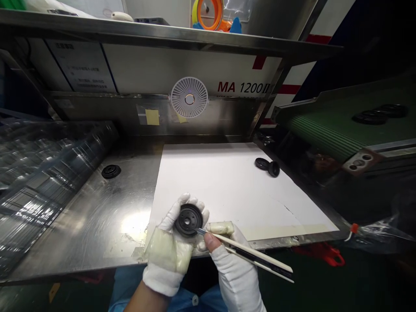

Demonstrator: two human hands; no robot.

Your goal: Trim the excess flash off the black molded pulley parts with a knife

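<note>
Where hands (169, 247) (235, 266) meet, black rubber grommet (188, 220)

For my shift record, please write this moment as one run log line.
left hand: holds black round part | right hand: holds utility knife, blade at part's edge | nearby: two similar parts on white sheet

The head camera looks down and forward, close above the left hand (170, 247) and right hand (235, 268) at six o'clock, facing the steel shelf (162, 34) at twelve.
</note>
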